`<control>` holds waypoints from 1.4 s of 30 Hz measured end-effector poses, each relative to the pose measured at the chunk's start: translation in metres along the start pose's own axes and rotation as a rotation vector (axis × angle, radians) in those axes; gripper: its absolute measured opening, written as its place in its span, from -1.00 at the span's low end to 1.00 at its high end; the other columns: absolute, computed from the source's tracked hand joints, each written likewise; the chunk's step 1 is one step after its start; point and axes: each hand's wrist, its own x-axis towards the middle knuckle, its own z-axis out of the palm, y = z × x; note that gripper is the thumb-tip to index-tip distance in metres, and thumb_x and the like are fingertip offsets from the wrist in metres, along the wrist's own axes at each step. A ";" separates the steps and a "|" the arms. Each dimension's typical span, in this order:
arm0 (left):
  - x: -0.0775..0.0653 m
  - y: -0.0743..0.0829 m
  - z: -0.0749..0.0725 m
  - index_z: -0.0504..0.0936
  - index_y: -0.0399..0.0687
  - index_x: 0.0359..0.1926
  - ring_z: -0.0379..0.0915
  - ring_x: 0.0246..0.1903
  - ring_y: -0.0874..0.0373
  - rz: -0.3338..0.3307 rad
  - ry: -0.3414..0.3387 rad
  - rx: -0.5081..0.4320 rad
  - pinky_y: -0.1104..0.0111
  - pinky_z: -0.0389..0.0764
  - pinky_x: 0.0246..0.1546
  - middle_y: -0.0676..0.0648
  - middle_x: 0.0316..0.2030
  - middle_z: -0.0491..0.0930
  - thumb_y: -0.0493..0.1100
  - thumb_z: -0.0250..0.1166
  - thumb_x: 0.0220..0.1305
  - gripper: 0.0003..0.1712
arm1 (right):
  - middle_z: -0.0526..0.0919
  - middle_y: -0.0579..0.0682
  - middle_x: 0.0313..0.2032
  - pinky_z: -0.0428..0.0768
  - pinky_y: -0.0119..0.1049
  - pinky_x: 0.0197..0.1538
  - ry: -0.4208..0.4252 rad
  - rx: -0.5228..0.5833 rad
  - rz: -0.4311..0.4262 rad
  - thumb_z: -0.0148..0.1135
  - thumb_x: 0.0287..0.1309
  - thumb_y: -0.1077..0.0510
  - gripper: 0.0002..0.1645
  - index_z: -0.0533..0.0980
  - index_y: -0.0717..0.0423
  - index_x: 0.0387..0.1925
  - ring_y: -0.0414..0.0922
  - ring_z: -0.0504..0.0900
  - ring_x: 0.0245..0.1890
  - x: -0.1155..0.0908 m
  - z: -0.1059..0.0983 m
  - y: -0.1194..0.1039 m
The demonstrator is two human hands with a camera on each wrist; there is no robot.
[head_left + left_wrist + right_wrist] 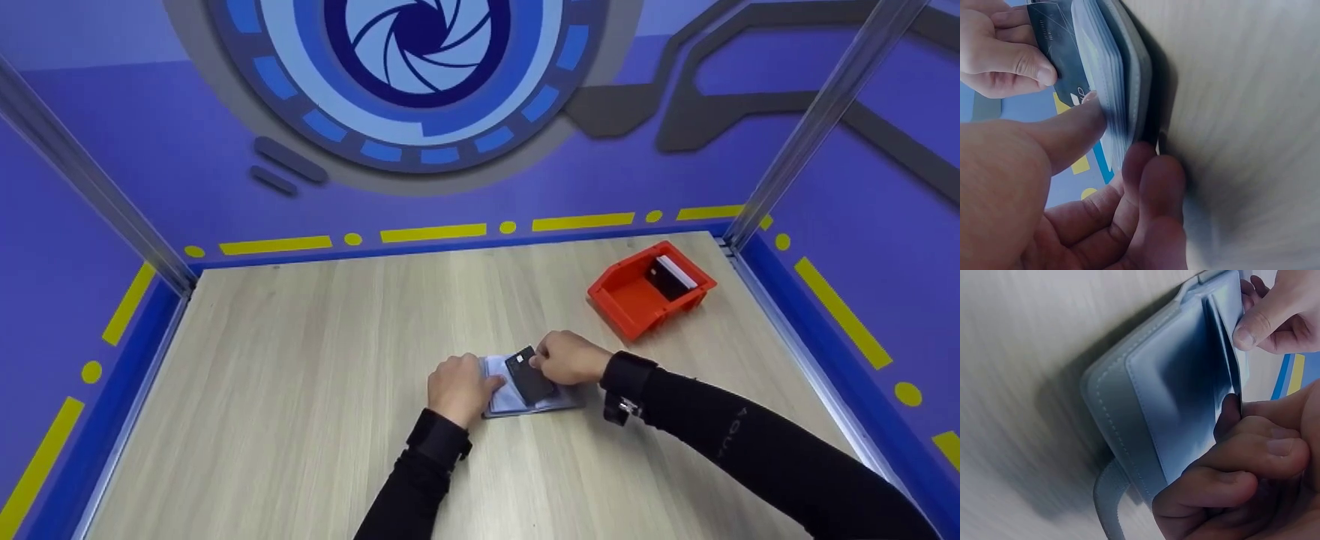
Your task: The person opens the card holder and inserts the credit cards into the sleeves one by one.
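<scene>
A grey-blue card wallet (1145,410) with clear plastic sleeves lies open on the table, its stitched border and a strap (1107,500) showing in the right wrist view. My left hand (456,388) grips the wallet's left side, thumb on top of the sleeves and fingers at the outer edge. A black bank card (529,382) with a silver chip stands tilted over the sleeves. Its upper right edge is pinched between thumb and fingers of my right hand (568,358). In the left wrist view the card's lower part (1060,39) overlaps the sleeves.
A red plastic bin (628,304) sits at the back right of the wooden table (300,360), with a black-and-white item (673,276) inside against its far wall. Blue-purple panels (480,202) with yellow markings enclose the table at the back and sides.
</scene>
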 end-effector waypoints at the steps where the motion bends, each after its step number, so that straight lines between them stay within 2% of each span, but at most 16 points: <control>1: 0.000 0.000 0.000 0.68 -0.12 -0.46 0.54 -0.50 0.06 -0.001 0.000 0.001 0.08 0.56 -0.44 -0.09 -0.50 0.67 0.17 0.65 0.24 -0.49 | 0.46 -0.13 -0.56 0.41 -0.29 -0.31 -0.001 0.002 0.001 0.25 0.58 0.06 -0.56 0.59 -0.01 -0.54 -0.13 0.49 -0.43 0.000 0.000 0.000; 7: 0.000 0.001 0.000 0.72 -0.14 -0.41 0.57 -0.49 0.06 0.000 0.011 0.006 0.08 0.57 -0.43 -0.11 -0.47 0.70 0.16 0.66 0.23 -0.52 | 0.43 -0.14 -0.56 0.39 -0.29 -0.33 0.001 0.016 -0.010 0.23 0.59 0.07 -0.54 0.56 -0.04 -0.56 -0.14 0.47 -0.44 0.001 0.002 0.001; 13: 0.000 0.002 -0.002 0.67 -0.09 -0.51 0.53 -0.51 0.07 0.006 0.009 -0.003 0.09 0.55 -0.45 -0.09 -0.50 0.68 0.14 0.66 0.24 -0.51 | 0.35 -0.17 -0.62 0.32 -0.31 -0.36 0.023 -0.027 -0.061 0.26 0.52 0.10 -0.50 0.46 -0.04 -0.64 -0.15 0.40 -0.49 -0.001 -0.002 0.003; 22: 0.000 0.003 -0.003 0.69 -0.10 -0.50 0.64 -0.46 -0.01 0.007 0.001 -0.011 0.02 0.63 -0.39 -0.14 -0.46 0.73 0.11 0.64 0.27 -0.54 | 0.30 -0.17 -0.64 0.29 -0.30 -0.38 0.008 -0.021 -0.002 0.28 0.50 0.08 -0.46 0.38 -0.07 -0.68 -0.15 0.37 -0.52 -0.005 -0.006 0.009; 29: -0.001 0.003 -0.003 0.69 -0.13 -0.50 0.66 -0.45 -0.03 0.019 0.026 -0.017 0.00 0.65 -0.37 -0.17 -0.45 0.74 0.07 0.66 0.25 -0.55 | 0.40 -0.09 -0.54 0.33 -0.26 -0.30 -0.011 -0.044 0.042 0.28 0.48 0.07 -0.58 0.52 0.03 -0.58 -0.09 0.42 -0.43 -0.008 -0.009 0.009; 36: -0.001 0.003 -0.002 0.67 -0.08 -0.54 0.53 -0.49 0.08 0.013 0.013 -0.029 0.06 0.62 -0.39 -0.11 -0.47 0.71 0.07 0.64 0.28 -0.55 | 0.51 -0.05 -0.43 0.40 -0.22 -0.19 -0.032 -0.036 0.076 0.31 0.43 0.05 -0.71 0.66 0.15 -0.40 -0.06 0.49 -0.32 -0.010 -0.008 0.009; 42: 0.000 0.001 -0.001 0.71 -0.09 -0.52 0.50 -0.49 0.09 0.002 0.005 -0.019 0.05 0.63 -0.38 -0.08 -0.46 0.70 0.06 0.63 0.29 -0.58 | 0.35 -0.12 -0.54 0.30 -0.25 -0.29 -0.027 -0.032 0.060 0.30 0.40 0.06 -0.60 0.47 0.01 -0.60 -0.10 0.38 -0.43 -0.010 -0.005 0.006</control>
